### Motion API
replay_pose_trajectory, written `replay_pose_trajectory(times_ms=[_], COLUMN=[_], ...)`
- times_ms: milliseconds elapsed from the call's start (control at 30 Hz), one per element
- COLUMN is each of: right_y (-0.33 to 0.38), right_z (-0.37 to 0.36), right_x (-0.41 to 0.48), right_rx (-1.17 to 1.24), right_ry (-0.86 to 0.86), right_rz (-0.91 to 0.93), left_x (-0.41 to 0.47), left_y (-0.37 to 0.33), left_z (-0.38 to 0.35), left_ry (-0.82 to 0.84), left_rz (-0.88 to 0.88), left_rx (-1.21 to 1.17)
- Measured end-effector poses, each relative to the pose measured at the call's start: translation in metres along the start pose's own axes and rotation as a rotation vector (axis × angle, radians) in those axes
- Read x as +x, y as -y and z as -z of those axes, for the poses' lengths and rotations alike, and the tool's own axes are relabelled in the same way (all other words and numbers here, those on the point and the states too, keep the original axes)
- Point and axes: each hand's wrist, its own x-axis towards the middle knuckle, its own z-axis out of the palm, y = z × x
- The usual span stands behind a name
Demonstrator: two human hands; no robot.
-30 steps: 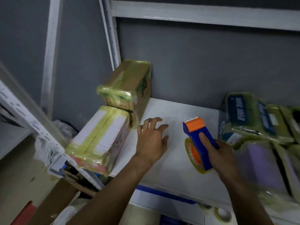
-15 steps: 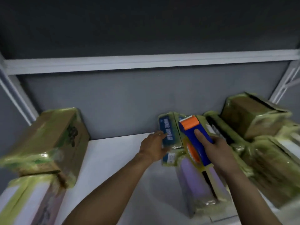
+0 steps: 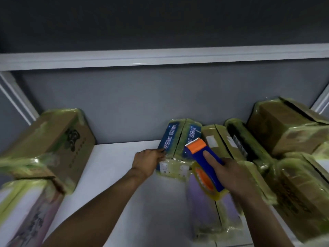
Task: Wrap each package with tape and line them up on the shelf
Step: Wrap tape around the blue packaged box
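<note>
Left hand (image 3: 146,162) curls its fingers (image 3: 159,154) on the blue package (image 3: 170,138)'s left edge; right hand (image 3: 236,177) grips the dispenser (image 3: 204,157) in front of it. White shelf (image 3: 115,175) beneath, grey wall (image 3: 124,104) behind it.

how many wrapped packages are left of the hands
2. A brown carton at the back left of the shelf, and a white package in front of it at the lower left. Others may be out of frame.
</note>
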Motion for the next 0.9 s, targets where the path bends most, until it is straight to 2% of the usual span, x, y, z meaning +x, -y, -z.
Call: replay_pose_trajectory(times_ms=[233, 433, 533, 733, 833, 900], right_y=[0.011, 0.007, 0.004, 0.029, 0.046, 0.055], right_z=[-0.013, -0.018, -0.021, -0.029, -0.035, -0.044], right_x=[0.000, 0.004, 0.007, 0.009, 0.014, 0.018], right_rx=[0.059, -0.041, -0.101, -0.107, -0.062, 0.002], right_ry=[0.038, 0.008, -0.058, -0.131, -0.129, -0.089], right_rz=[0.085, 0.055, 0.069, 0.126, 0.144, 0.161], left_x=[-0.027, -0.043, -0.046, -0.045, -0.052, -0.060], left_y=[0.033, 0.061, 0.074, 0.067, 0.077, 0.077], left_z=[0.017, 0.027, 0.026, 0.022, 0.023, 0.024], left_ry=[-0.092, -0.231, -0.229, -0.130, -0.159, -0.258], left_rz=[0.167, 0.338, 0.462, 0.362, 0.352, 0.388], left_rx=[0.040, 0.122, 0.111, -0.122, -0.280, -0.362])
